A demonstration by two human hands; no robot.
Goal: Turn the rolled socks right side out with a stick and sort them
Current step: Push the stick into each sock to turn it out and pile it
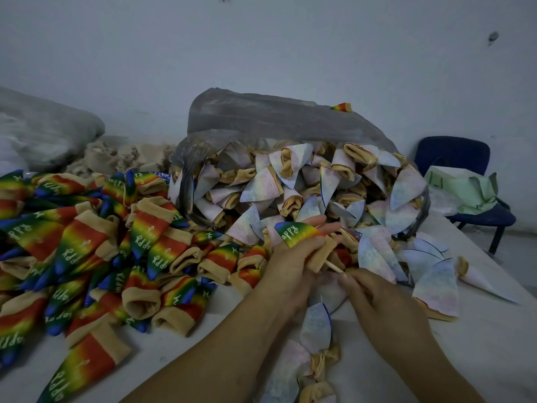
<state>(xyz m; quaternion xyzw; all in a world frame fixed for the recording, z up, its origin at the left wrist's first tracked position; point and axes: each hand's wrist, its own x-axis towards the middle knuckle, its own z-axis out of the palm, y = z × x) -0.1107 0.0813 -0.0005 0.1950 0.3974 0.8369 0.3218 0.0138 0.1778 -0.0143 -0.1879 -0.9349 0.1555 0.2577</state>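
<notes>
On the table (494,344), a heap of turned socks (87,242) lies at the left and a bag (261,117) of rolled socks (290,181) behind the middle. Just before the bag the left hand (293,266) holds a sock (299,232) on the stick (332,266), which the right hand (377,298) pinches. A chair (453,154) stands behind the table at the right.

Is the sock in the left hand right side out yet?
Right side out: the sock shows its bright rainbow print, like the finished pile, with the stick poking from its tan cuff.

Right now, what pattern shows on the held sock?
The sock is rainbow-coloured with white lettering; head view.
</notes>
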